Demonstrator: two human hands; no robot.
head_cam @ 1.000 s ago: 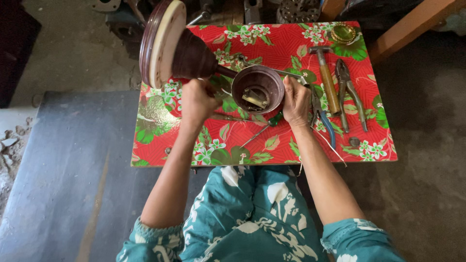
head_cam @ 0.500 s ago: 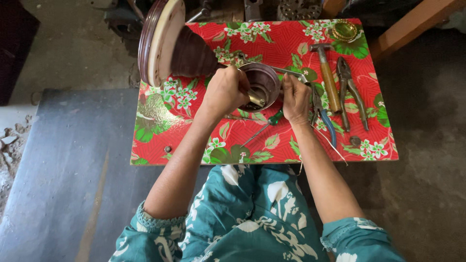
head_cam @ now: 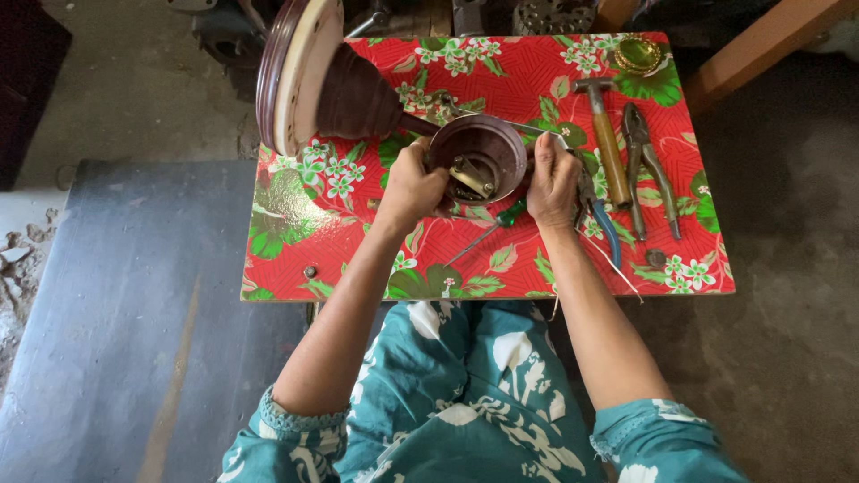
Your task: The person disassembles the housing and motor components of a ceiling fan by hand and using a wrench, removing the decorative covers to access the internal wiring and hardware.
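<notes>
On the floral table (head_cam: 295,224), hands (head_cam: 413,183) (head_cam: 552,179) clasp a smooth brown cup (head_cam: 479,156).

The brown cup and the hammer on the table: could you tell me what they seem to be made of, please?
The brown cup between the left hand and right hand looks like painted metal or plastic: smooth, glossy rim. The hammer seems to have a dull steel head and a tan wooden handle.

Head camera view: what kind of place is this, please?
Probably a small repair workshop. A hammer and pliers lie on a low table with a floral cover, on a bare concrete floor.
</notes>
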